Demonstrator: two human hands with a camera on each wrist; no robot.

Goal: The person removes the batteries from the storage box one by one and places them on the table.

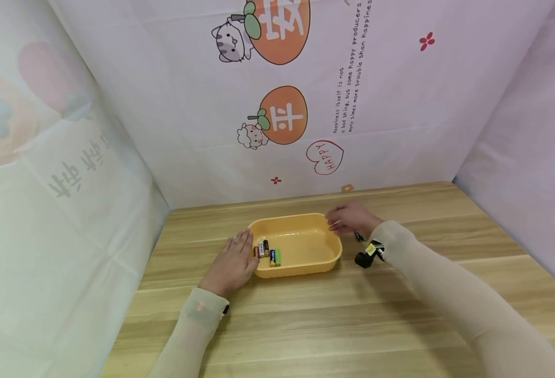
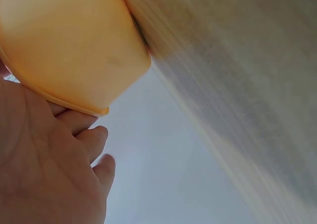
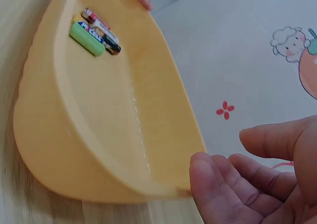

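Note:
A yellow plastic basin (image 1: 301, 270) stands on the wooden table with several batteries (image 3: 88, 39) lying at its left end. Among them, a green battery (image 1: 278, 256) lies beside a dark blue and yellow one. My left hand (image 1: 230, 268) rests on the basin's left rim, its fingers fairly straight over the edge; in the left wrist view they lie against the rim. At the basin's right end is my right hand (image 1: 353, 218), fingertips right at the rim. The right wrist view shows its thumb (image 3: 267, 140) held apart from the loosely bent fingers.
Another battery (image 1: 359, 237) lies on the table to the right of the basin, partly under the right wrist. Behind the table (image 1: 277, 325) hangs a white printed cloth (image 1: 187, 131), and further cloth closes off the left and right sides.

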